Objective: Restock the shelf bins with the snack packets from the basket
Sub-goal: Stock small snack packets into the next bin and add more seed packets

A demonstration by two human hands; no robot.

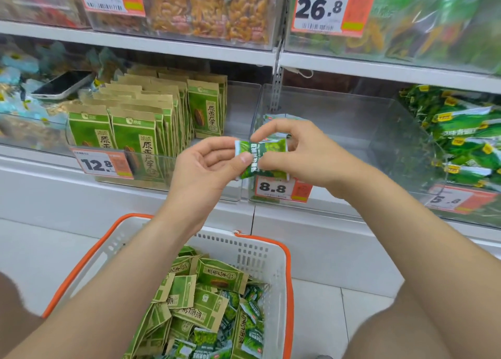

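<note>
Both hands hold small green pea packets in front of the clear bin with the 8.8 price tag. My left hand pinches their left end with thumb and fingers. My right hand pinches the right side from above. That bin looks almost bare, with a packet or two at its front. Below, the white basket with orange rim holds several brown-and-green seed packets and small green pea packets.
The bin to the left is packed with upright seed packets, tagged 12.8. A phone lies in the far-left bin. The right bin holds green packets. Upper shelf bins carry orange and green snacks. The floor is pale tile.
</note>
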